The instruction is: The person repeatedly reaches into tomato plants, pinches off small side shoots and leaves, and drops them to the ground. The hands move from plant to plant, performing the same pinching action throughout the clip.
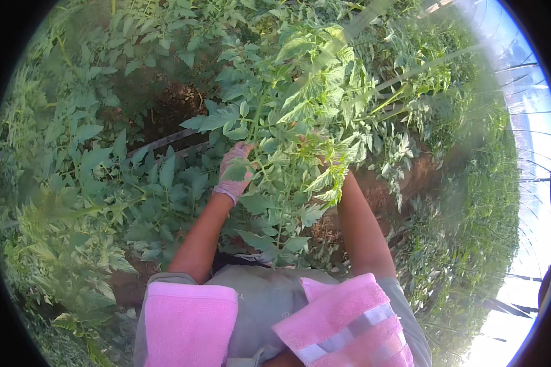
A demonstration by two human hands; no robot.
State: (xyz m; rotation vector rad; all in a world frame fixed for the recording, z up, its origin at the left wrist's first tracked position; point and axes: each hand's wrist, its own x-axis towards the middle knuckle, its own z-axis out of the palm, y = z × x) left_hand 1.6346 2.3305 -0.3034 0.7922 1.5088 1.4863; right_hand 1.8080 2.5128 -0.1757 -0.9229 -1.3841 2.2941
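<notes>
My left hand (237, 172), in a thin translucent glove, is among the stems of a leafy tomato plant (257, 114) in front of me. A leaf covers part of its fingers, so its grip is not clear. My right hand (323, 151) is on the other side of the same plant, mostly hidden behind bright leaves; only bits of it show above the bare forearm. Green stems and leaves fill the space between both hands. A pink towel (190, 321) hangs over my grey shirt, its other end lying at the right of my chest.
Dense tomato foliage (87, 174) surrounds me on every side. A narrow pale strip (165, 140) crosses dark soil (179, 103) at upper left. Brown soil (413, 176) shows right of my right forearm. Curved greenhouse framework (532, 179) stands at the far right.
</notes>
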